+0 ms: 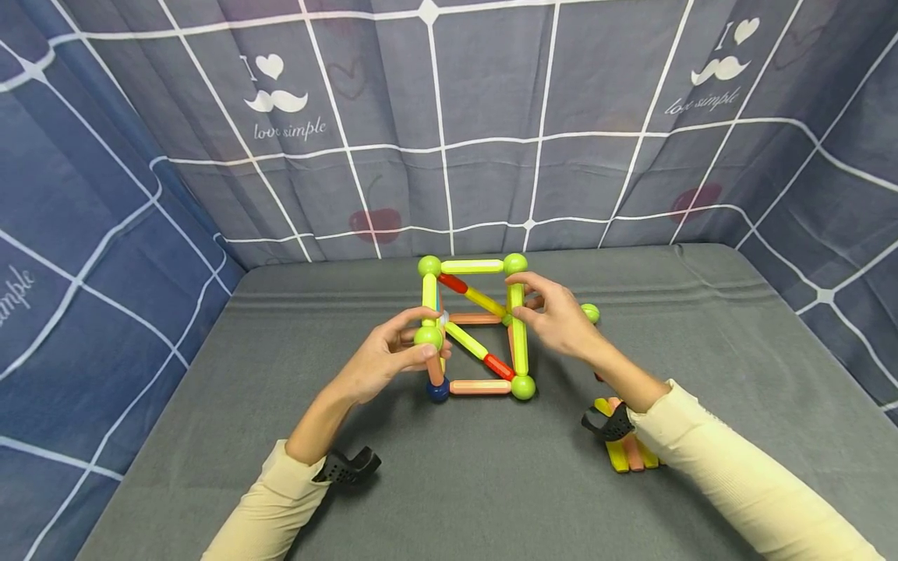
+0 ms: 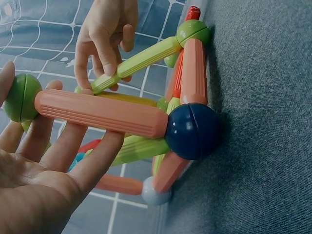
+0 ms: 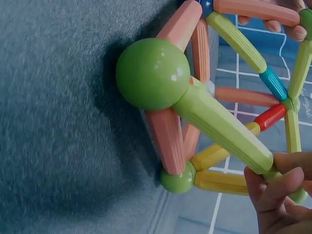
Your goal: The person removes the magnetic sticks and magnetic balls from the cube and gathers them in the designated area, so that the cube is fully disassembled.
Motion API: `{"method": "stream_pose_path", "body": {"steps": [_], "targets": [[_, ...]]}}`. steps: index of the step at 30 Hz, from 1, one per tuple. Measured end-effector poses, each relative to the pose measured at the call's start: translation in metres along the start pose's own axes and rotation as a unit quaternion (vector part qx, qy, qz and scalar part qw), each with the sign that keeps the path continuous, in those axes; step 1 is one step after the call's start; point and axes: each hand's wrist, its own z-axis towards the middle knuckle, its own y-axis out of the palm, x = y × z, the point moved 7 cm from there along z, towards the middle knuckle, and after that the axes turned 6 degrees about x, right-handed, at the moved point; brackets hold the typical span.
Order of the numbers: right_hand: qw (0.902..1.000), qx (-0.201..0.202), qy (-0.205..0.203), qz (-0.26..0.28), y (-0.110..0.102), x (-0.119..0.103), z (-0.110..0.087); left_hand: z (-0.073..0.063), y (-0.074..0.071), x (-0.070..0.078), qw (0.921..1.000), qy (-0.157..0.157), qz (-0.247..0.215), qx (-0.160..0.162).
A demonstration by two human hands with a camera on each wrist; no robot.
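Note:
A frame of magnetic rods and balls stands on the grey cloth, with rods slanting across its side and bottom. At its near left upper corner my left hand holds a green ball. In the left wrist view, its fingers pass behind an orange rod that joins this ball to a dark blue ball. On the right side, my right hand pinches a yellow-green rod between thumb and fingers. One end of that rod meets a large green ball resting on the cloth.
Several loose yellow and orange rods lie beneath my right wrist. A loose green ball sits behind the right hand. Grid-patterned blue-grey curtains hang at the back and both sides of the cloth-covered surface.

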Motion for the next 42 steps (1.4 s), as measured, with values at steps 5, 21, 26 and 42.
{"method": "stream_pose_path", "body": {"steps": [5, 21, 26, 42], "targets": [[0.9994, -0.004, -0.01, -0.034, -0.001, 0.0, 0.0, 0.0, 0.001, 0.0, 1.0, 0.002, -0.002, -0.003], [0.9984, 0.004, -0.05, -0.027, -0.006, -0.004, -0.001, 0.001, 0.001, 0.001, 1.0, 0.004, -0.006, -0.006], [0.9965, 0.031, -0.076, -0.019, -0.011, -0.006, -0.006, 0.002, 0.001, 0.0, 1.0, 0.002, -0.004, -0.006], [0.9992, 0.025, -0.031, 0.0, -0.042, 0.013, -0.023, 0.001, 0.0, 0.001, 0.9999, 0.007, -0.005, -0.007]]}}
